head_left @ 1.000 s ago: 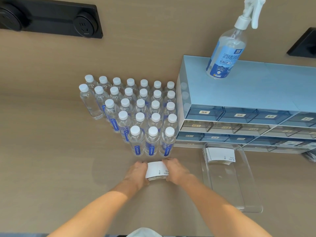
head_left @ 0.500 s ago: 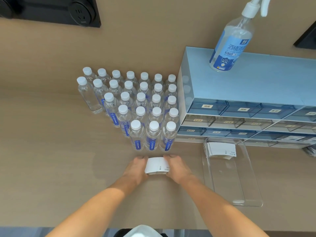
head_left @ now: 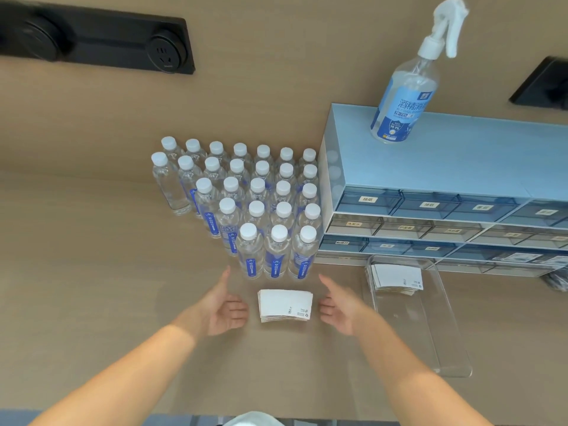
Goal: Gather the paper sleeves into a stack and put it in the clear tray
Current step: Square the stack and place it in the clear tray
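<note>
A neat stack of white paper sleeves lies flat on the tan counter, just in front of the water bottles. My left hand is open a short way to its left, thumb up, not touching it. My right hand is open the same way to its right, also apart from it. The clear tray lies to the right, lengthwise away from me. A second stack of paper sleeves rests in the tray's far end.
Several rows of capped water bottles stand behind the stack. A blue drawer cabinet sits behind the tray with a spray bottle on top. A black socket panel is on the wall at the upper left.
Both hands were pressed against the sides of the stack; now they have let go and moved apart, leaving the stack lying on the counter.
</note>
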### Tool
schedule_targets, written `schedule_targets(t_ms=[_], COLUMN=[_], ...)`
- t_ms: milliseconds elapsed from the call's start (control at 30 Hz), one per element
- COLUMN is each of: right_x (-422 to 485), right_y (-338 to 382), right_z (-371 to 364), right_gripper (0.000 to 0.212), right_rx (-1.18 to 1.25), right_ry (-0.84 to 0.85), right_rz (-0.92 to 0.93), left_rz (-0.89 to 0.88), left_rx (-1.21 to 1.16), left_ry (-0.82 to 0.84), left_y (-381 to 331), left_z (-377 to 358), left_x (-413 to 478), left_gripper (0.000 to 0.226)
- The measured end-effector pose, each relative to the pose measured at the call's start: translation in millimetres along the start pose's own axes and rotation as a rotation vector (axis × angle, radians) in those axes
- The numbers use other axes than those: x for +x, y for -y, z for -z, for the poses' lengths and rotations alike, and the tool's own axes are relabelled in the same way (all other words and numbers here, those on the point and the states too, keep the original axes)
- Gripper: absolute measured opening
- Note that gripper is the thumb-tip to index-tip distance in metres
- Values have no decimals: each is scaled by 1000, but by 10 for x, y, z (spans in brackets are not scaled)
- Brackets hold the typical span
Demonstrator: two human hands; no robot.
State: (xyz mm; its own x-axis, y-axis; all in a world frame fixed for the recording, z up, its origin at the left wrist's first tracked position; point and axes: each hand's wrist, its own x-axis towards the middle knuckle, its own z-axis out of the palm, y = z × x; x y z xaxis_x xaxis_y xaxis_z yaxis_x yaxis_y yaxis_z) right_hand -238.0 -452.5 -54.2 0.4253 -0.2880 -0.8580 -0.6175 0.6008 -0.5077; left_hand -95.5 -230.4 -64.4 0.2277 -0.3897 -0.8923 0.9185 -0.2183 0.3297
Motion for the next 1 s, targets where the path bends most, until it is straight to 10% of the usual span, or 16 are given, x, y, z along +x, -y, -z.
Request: schedule_targets(t_ms=[267, 533, 767, 1000], right_x=[-22, -20, 131, 399], right_y=[-283, -177, -53, -199], right_z=[-524, -62, -168, -406], right_gripper=[40, 65, 111, 45], right_rx=[-96, -171, -1346, -1602], right_ry=[-62, -35, -1, -57], right_rz=[43, 71, 519, 627], left_rz=[-41, -140, -743, -618], left_rx=[215, 377, 1656, 2002], left_ry=[-70, -84, -201, -336], left_y=[146, 109, 171, 260], left_z=[-490, -148, -353, -588], left_x=[9, 12, 67, 475], left_gripper=[99, 66, 88, 57])
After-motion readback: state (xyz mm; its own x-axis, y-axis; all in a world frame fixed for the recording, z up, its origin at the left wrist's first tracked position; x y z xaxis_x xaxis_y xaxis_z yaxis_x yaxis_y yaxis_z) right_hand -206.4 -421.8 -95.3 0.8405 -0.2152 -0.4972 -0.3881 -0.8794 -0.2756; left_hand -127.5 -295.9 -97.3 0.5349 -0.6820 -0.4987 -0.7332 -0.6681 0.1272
